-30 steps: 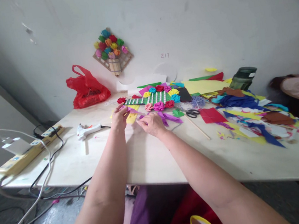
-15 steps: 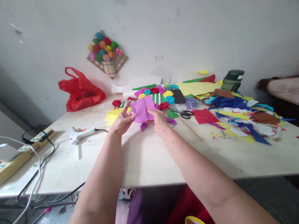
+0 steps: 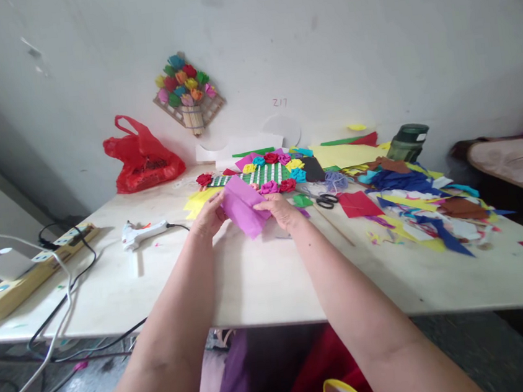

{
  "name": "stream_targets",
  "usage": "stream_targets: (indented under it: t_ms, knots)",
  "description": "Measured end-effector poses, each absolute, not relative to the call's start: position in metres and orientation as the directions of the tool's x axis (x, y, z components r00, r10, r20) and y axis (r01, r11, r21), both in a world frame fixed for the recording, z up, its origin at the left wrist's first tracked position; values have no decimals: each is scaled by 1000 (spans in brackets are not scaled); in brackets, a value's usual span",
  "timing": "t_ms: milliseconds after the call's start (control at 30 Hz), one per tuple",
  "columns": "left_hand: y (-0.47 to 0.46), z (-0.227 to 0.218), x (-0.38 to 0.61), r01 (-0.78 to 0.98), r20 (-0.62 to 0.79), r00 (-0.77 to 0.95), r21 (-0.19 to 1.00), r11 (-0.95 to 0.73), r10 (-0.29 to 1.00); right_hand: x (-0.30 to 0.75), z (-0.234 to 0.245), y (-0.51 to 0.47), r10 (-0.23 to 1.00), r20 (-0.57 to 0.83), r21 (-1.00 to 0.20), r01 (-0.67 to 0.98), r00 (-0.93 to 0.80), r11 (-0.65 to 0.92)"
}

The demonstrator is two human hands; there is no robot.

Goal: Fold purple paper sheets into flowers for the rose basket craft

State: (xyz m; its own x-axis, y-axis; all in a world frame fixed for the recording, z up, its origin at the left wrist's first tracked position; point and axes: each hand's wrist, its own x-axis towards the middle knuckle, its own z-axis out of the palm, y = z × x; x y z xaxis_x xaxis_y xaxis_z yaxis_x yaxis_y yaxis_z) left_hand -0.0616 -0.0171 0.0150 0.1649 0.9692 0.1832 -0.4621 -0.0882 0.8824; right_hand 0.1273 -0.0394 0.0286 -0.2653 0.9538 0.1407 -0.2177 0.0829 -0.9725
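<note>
Both my hands hold a purple sheet of paper [image 3: 242, 205] just above the white table [image 3: 261, 277]. My left hand [image 3: 208, 216] pinches its left edge and my right hand [image 3: 282, 209] grips its right side, fingers curled. Right behind the sheet lies a green-and-white woven mat ringed with paper flowers [image 3: 263, 172]. A yellow sheet [image 3: 197, 201] lies on the table past my left hand.
A white glue gun [image 3: 144, 231] lies to the left, with a power strip and cables [image 3: 30, 270] beyond it. A red plastic bag [image 3: 143, 157] sits at the back. Black scissors [image 3: 325, 199], a wooden stick [image 3: 334, 226] and heaps of coloured paper scraps [image 3: 421, 204] fill the right side. A flower craft [image 3: 189, 91] hangs on the wall.
My hands picked the purple sheet off the table, raised it, then lowered and tilted it nearer to me. The camera view shifted slightly.
</note>
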Motion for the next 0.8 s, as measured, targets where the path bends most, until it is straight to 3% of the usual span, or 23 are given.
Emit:
stream_targets:
  t_ms: [133,367,533,800]
  knots:
    - [-19,16,-63,-319,123,139,945,-74,983,130,27,-38,955,145,-981,-166,-260,104]
    - [-19,16,-62,-247,130,172,965,-86,976,130,18,-28,988,128,-975,-194,-83,110]
    - [-18,15,-63,-181,108,186,981,-73,977,130,18,-28,981,137,-972,-206,-134,108]
    - [-15,14,-54,-347,169,-57,921,-178,984,127,23,-30,990,28,-927,-375,-136,-26]
